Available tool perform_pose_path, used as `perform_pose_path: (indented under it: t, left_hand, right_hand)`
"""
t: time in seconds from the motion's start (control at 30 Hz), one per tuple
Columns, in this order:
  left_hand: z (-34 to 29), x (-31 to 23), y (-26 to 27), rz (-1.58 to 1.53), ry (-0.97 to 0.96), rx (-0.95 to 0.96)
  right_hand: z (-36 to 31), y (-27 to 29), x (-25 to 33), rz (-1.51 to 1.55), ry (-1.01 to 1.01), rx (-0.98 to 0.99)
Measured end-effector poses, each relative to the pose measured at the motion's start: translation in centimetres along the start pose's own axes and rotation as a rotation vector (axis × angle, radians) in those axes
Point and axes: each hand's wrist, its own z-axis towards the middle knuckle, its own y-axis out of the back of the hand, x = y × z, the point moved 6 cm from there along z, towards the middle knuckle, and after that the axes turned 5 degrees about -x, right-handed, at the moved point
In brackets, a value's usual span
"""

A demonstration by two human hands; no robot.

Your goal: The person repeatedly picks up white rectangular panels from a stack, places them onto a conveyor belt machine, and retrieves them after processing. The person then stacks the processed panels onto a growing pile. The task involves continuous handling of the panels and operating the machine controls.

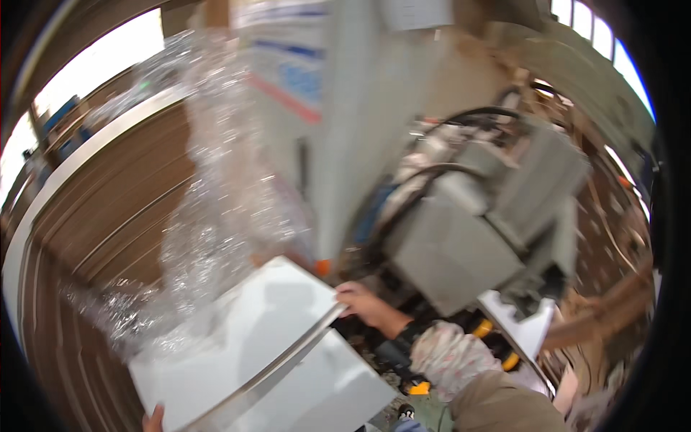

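Note:
A large glossy white panel (270, 327) lies in front of me at a slant, with a shadow across it. My right hand (363, 306) grips its right corner, fingers curled over the edge. At the lower left my left hand (153, 419) shows only in part, its fingers against the panel's left edge. Below the panel's near edge, across a narrow strip, is a second white surface (327, 385); I cannot tell whether the two are joined. Crumpled clear plastic wrap (216, 216) hangs down to the panel's far side.
On the left rises a tall stack of brown boards (115, 216) with a pale rim. Grey machine housings (461, 245) with black hoses stand at the right, near a grey upright cabinet (353, 129). Yellow-and-black parts (482, 329) lie beside my patterned right sleeve (453, 356).

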Motion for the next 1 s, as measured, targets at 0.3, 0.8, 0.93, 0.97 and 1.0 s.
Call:
perform_pose_path:
  t: [0.3,0.8,0.93,0.97,1.0]
  left_hand:
    - [-12.5,6.3,11.4,0.094,0.413,-0.256]
    - [-34.4,2.5,-16.4,0.101,-0.064,-0.048]
    - [-38.2,1.8,-26.0,0.155,-0.133,0.014]
    - [-39.0,1.5,-28.2,0.176,-0.149,0.022]
    - [-39.6,1.2,-30.5,0.202,-0.158,0.029]
  right_hand:
    - [-23.0,3.4,5.8,0.048,0.178,0.135]
    - [-47.7,32.5,3.1,0.228,0.523,-0.241]
    - [-47.2,42.3,3.3,0.55,0.633,-0.759]
    - [-45.8,45.0,2.5,0.678,0.68,-0.793]
    - [-45.0,47.1,2.1,0.804,0.725,-0.83]
